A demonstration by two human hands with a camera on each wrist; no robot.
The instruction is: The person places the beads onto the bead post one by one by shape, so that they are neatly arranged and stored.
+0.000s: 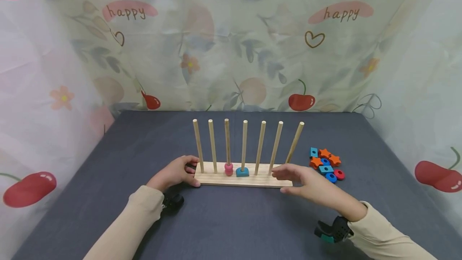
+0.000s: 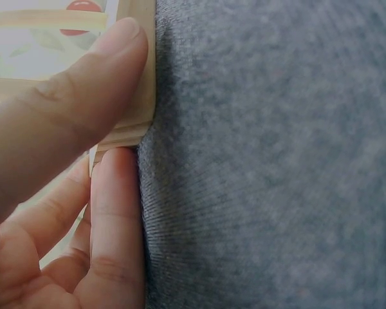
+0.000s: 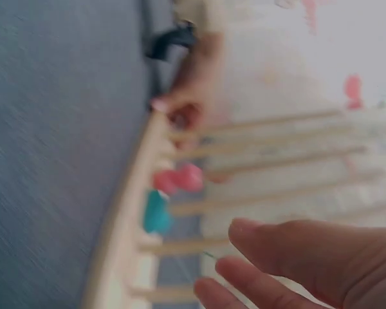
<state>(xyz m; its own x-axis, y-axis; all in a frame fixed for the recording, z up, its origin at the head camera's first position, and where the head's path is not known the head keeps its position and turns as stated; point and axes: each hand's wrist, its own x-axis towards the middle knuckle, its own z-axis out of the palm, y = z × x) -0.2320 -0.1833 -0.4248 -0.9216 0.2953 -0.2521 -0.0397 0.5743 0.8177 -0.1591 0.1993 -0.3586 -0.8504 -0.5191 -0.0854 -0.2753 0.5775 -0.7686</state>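
A wooden peg board (image 1: pixel 213 179) with several upright dowels lies across the middle of the table. Pink rounded pieces (image 1: pixel 228 169) sit at the foot of one dowel, and a teal flat-based block (image 1: pixel 242 172) at the foot of its right-hand neighbour. My left hand (image 1: pixel 177 172) holds the board's left end; the left wrist view shows the thumb (image 2: pixel 125 61) over the front corner and fingers against the end face. Over the board's right end is my right hand (image 1: pixel 304 179), fingers and thumb extended and apart, with nothing between them. The right wrist view is blurred.
Right of the board lies a loose cluster of small holed pieces: orange stars (image 1: pixel 335 160), blue rings (image 1: pixel 331 177), light-blue rectangles (image 1: pixel 314 152) and a red ring (image 1: pixel 339 174). A dark grey cloth (image 1: pixel 231 224) covers the table. Patterned curtains (image 1: pixel 231 51) enclose its back and sides.
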